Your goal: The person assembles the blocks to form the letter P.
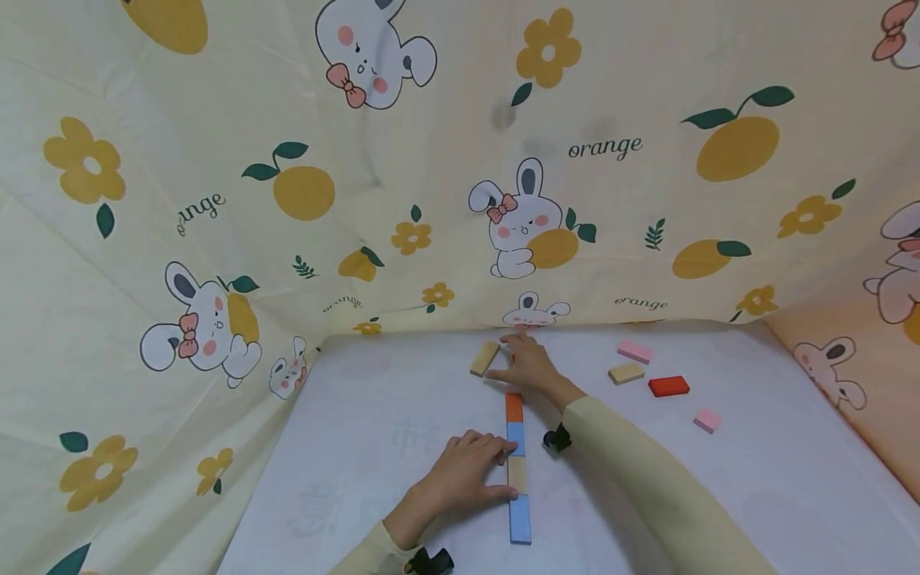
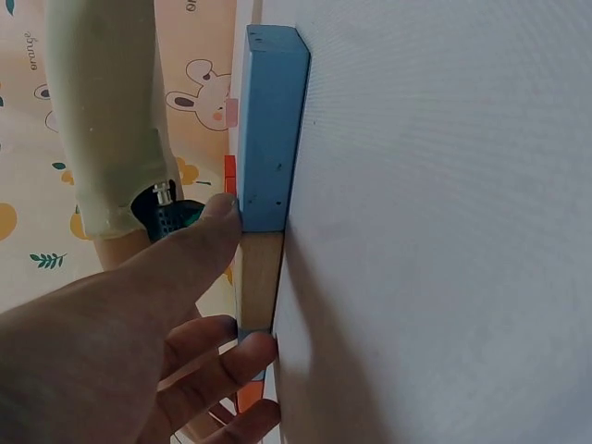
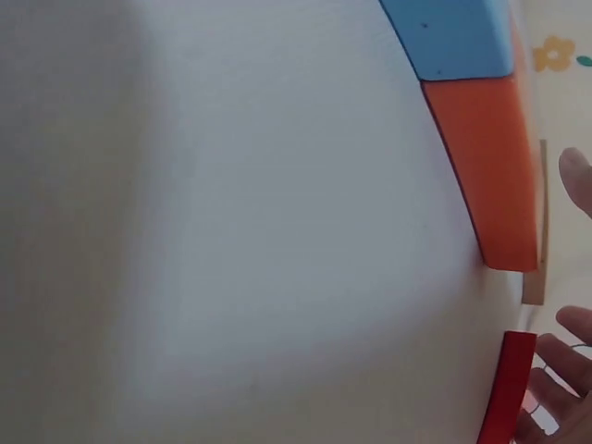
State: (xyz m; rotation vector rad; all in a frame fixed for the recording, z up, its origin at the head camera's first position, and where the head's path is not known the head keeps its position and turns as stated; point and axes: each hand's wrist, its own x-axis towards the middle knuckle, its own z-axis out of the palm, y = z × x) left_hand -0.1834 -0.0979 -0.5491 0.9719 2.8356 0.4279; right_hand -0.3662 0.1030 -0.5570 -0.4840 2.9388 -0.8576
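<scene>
A straight row of blocks lies on the white table: an orange block (image 1: 513,407) at the far end, a blue block (image 1: 516,435), a plain wood block (image 1: 517,475) and a nearer blue block (image 1: 521,519). Beside the row, my left hand (image 1: 463,471) touches its left side with thumb and fingertips spread along it. My right hand (image 1: 532,363) reaches past the orange end, thumb apart from the fingers. In the right wrist view its fingertips are next to a red block (image 3: 509,388), mostly hidden in the head view. Left of that thumb lies a loose wood block (image 1: 485,358).
To the right lie a pink block (image 1: 636,351), a wood block (image 1: 627,373), a red block (image 1: 669,386) and a smaller pink block (image 1: 707,420). A patterned cloth (image 1: 446,160) hangs behind the table (image 1: 345,447) and along its sides.
</scene>
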